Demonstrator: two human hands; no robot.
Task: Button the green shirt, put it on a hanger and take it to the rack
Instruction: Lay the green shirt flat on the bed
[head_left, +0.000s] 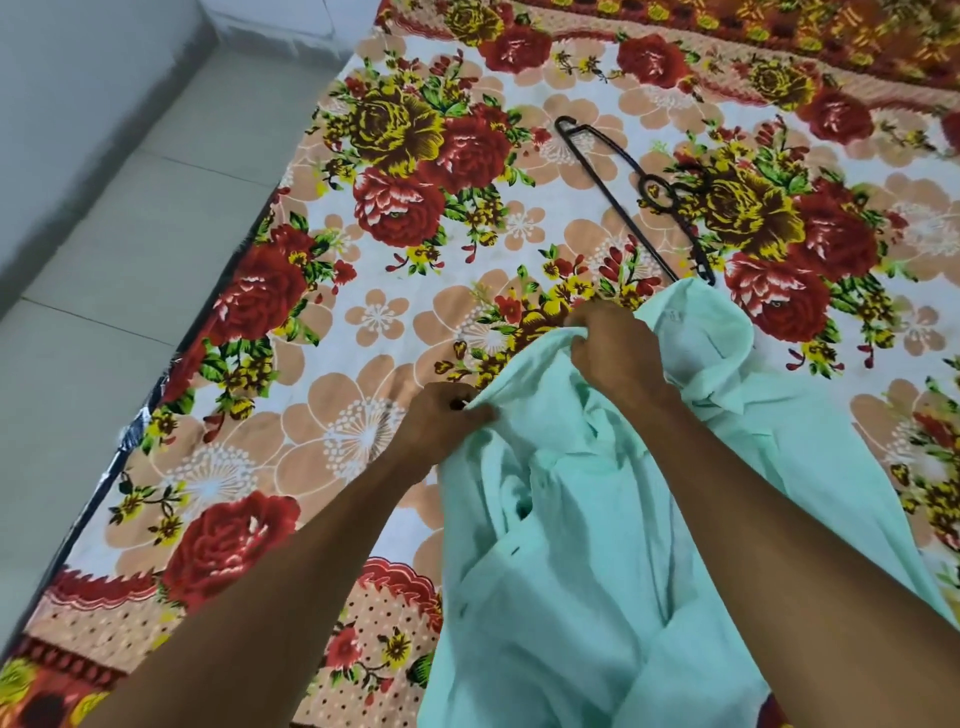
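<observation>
The pale green shirt lies crumpled on the flowered bed sheet, spreading from the middle toward the lower right. My left hand pinches the shirt's left edge. My right hand is closed on a fold of the fabric near its top, a little farther from me. Beyond the shirt a black hanger lies flat on the sheet, its lower end touching or just under the shirt's top edge. No rack is in view.
The bed's left edge runs diagonally from upper middle to lower left. Beside it is a pale tiled floor and a light wall at the upper left. The sheet carries a red patterned border along the top.
</observation>
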